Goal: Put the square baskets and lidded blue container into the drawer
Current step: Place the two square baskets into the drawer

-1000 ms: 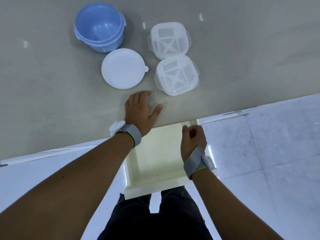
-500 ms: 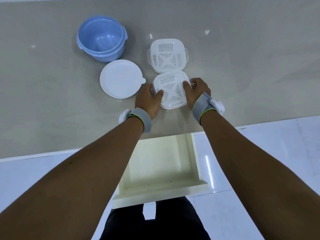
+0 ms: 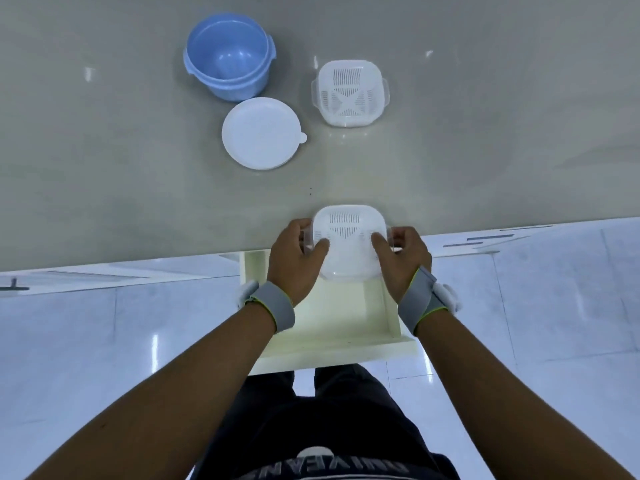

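Once lifted from beside its twin, near square basket point(image 3: 349, 239) clasped between left hand point(image 3: 294, 261) and right hand point(image 3: 403, 259), poised over worktop point(image 3: 104, 168) front edge above open drawer point(image 3: 346, 320); first placement imminent.

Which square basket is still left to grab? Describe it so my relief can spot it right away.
Start at the grey countertop. At its far side the open blue container stands, with the round white lid lying just in front of it. The remaining basket sits right of both: white, square and slotted, with no hands on it, unlike its twin held over the drawer.
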Available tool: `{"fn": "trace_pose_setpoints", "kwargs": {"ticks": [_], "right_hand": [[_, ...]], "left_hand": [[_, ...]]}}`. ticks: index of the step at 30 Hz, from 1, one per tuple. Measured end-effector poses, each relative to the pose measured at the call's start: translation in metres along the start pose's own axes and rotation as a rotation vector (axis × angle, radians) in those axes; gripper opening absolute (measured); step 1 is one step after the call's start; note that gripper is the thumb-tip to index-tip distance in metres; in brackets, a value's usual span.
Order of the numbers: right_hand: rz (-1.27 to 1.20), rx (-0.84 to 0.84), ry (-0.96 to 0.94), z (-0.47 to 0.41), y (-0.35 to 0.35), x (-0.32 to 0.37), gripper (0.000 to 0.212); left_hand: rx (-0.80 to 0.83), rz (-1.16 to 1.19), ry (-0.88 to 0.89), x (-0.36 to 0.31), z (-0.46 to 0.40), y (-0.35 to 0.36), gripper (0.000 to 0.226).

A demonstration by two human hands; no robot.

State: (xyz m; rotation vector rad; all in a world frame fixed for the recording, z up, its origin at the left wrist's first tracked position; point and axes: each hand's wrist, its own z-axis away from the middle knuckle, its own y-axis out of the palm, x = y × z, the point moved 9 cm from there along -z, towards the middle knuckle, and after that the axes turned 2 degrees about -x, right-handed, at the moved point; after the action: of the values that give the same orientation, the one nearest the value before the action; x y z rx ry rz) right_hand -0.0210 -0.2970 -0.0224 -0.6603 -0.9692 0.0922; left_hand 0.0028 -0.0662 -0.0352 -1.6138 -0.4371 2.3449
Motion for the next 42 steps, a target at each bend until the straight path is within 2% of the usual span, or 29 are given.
{"fn": "trace_pose_setpoints", "kwargs": {"ticks": [4, 8, 14, 21, 23, 25, 29, 37, 39, 42], "right_hand": [[0.016, 0.039, 0.050, 0.024, -0.008, -0.043, 0.026], [0.091, 0.101, 0.111, 0.029, -0.001, -0.086, 0.027], [0.184, 0.306, 0.283, -0.006, 0.054, -0.139, 0.065], [0.189, 0.347, 0.414, -0.071, 0.120, -0.177, 0.086], [0.160, 0.313, 0.404, -0.088, 0.129, -0.179, 0.086], [0.148, 0.279, 0.360, -0.101, 0.131, -0.176, 0.076], [0.194, 0.321, 0.347, -0.105, 0.135, -0.179, 0.073], [0.263, 0.316, 0.304, -0.076, 0.125, -0.158, 0.083], [0.342, 0.338, 0.292, -0.061, 0.118, -0.149, 0.077], [0.366, 0.353, 0.193, -0.035, 0.104, -0.123, 0.051]], "left_hand": [[0.064, -0.011, -0.049, 0.028, 0.040, 0.015, 0.041], [0.158, -0.028, -0.172, 0.070, 0.057, 0.035, 0.037], [0.327, -0.100, -0.394, 0.134, 0.034, 0.081, 0.069], [0.339, 0.036, -0.535, 0.182, -0.028, 0.128, 0.075], [0.334, 0.090, -0.519, 0.185, -0.042, 0.137, 0.073], [0.362, 0.097, -0.474, 0.183, -0.052, 0.147, 0.073], [0.382, 0.089, -0.465, 0.193, -0.057, 0.154, 0.065], [0.300, -0.211, -0.330, 0.163, -0.033, 0.113, 0.057], [0.330, -0.225, -0.290, 0.148, -0.022, 0.103, 0.044], [0.362, -0.203, -0.238, 0.120, -0.005, 0.086, 0.030]]}}
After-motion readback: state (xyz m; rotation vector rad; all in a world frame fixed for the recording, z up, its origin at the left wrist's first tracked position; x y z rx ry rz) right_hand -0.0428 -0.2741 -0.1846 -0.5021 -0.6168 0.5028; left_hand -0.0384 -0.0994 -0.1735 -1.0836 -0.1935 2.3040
